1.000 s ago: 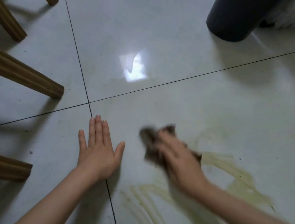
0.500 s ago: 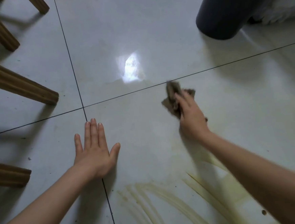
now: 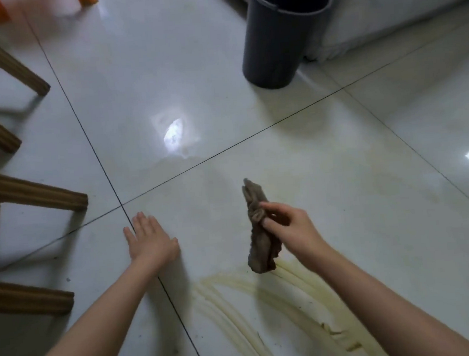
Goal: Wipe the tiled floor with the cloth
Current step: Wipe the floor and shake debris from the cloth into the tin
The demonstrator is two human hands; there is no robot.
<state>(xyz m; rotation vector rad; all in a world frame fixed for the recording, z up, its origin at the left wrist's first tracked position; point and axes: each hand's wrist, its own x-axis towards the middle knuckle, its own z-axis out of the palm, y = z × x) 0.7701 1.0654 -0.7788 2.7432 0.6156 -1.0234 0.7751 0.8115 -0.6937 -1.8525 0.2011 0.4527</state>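
Left hand [image 3: 151, 242] flat on the tiled floor [image 3: 369, 195], fingers straight, beside the grout crossing. Right hand [image 3: 287, 224] grips the bunched brown cloth [image 3: 261, 243] mid-length, cloth roughly upright. Its lower end sits over the yellowish streaks [image 3: 226, 307]; contact with tile unclear. Dark bin [image 3: 281, 36] well behind, wooden legs [image 3: 46, 194] at left.
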